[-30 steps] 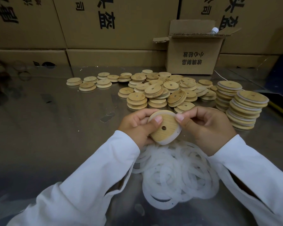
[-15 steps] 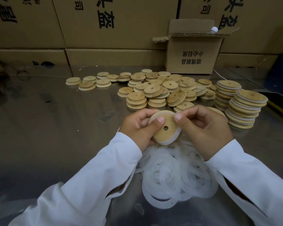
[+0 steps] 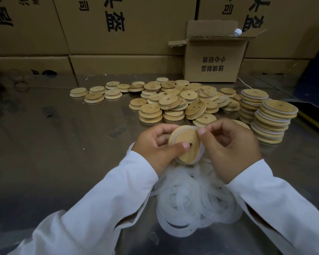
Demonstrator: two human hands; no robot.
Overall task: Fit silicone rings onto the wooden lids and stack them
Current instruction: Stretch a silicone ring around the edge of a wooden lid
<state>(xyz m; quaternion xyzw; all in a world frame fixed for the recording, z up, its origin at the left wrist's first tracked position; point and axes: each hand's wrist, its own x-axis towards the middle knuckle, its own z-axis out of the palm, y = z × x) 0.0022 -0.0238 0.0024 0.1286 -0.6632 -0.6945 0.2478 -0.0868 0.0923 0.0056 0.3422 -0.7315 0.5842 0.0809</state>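
One wooden lid [image 3: 187, 138] is being held up at the centre of the frame, tilted, above the metal table [image 3: 63, 137]. It is being gripped by the left hand [image 3: 155, 147], fingers curled behind it and the thumb pressed on its face beside the small hole. A white silicone ring [image 3: 200, 154] is being pinched against the lid's upper right edge by the right hand [image 3: 232, 150], thumb and forefinger together, the other fingers curled. Just below, a heap of loose rings [image 3: 191, 205] is lying on the table. Bare lids [image 3: 171, 101] are lying scattered above centre; ringed lids are standing in two stacks [image 3: 273, 124] at the right, below a small open carton [image 3: 214, 61].
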